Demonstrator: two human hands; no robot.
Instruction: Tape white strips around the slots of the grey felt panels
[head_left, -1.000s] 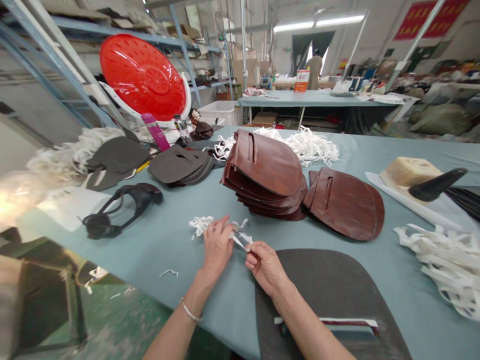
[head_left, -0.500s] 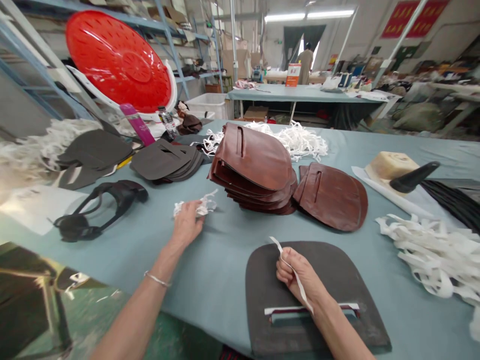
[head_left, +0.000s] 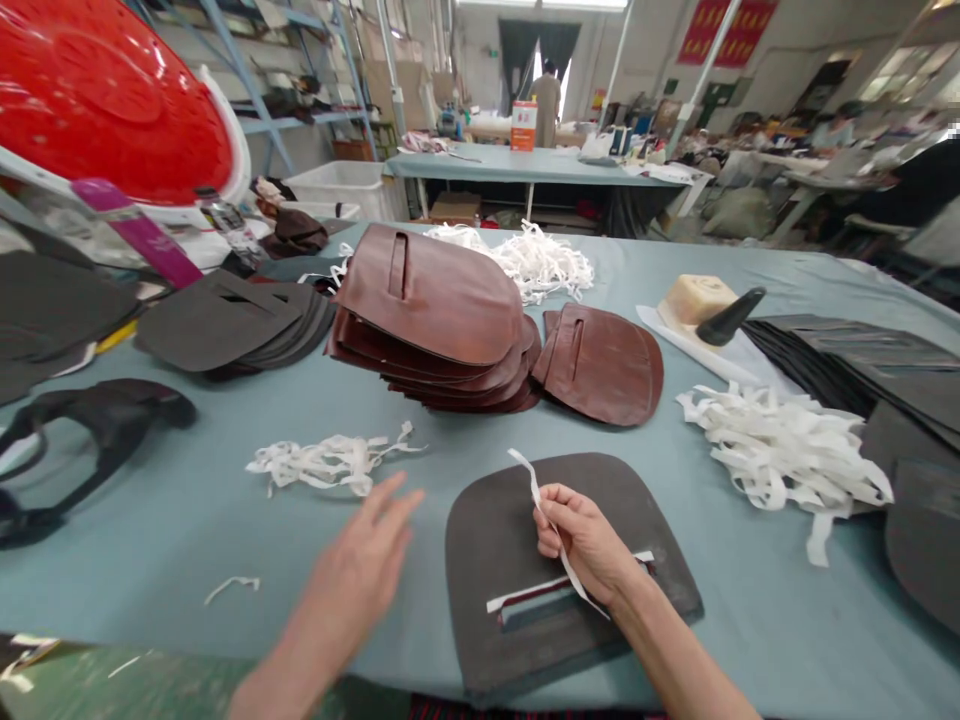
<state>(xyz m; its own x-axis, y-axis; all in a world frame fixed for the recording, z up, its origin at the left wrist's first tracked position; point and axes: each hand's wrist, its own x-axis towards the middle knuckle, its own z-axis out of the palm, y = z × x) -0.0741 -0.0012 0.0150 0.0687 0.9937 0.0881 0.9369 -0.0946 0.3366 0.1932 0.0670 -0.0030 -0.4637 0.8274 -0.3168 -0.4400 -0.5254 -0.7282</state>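
Note:
My left hand (head_left: 367, 560), a bit blurred, has its fingers apart and holds nothing; it hovers over the cloth, just below a small pile of thin white strips (head_left: 326, 462). A narrow white strip (head_left: 561, 548) is pinched in my right hand (head_left: 574, 535), one end sticking up and the other hanging over the slot. Beneath that hand lies a dark grey rounded panel (head_left: 480, 520), its slot edged with white and dark red. Behind stands a stack of brown leather pieces (head_left: 442, 290), with a smaller group of brown pieces (head_left: 611, 365) beside it.
At the right are a heap of wide white strips (head_left: 780, 450), a yellowish block (head_left: 697, 300) with a black tool (head_left: 731, 318), and dark panels. Grey pieces (head_left: 225, 325) and a black strapped object (head_left: 105, 430) lie left. A person (head_left: 547, 100) stands far back.
My left hand has come away from the small white pile towards me, fingers now spread. My right hand still pinches the strip. The view has turned rightward.

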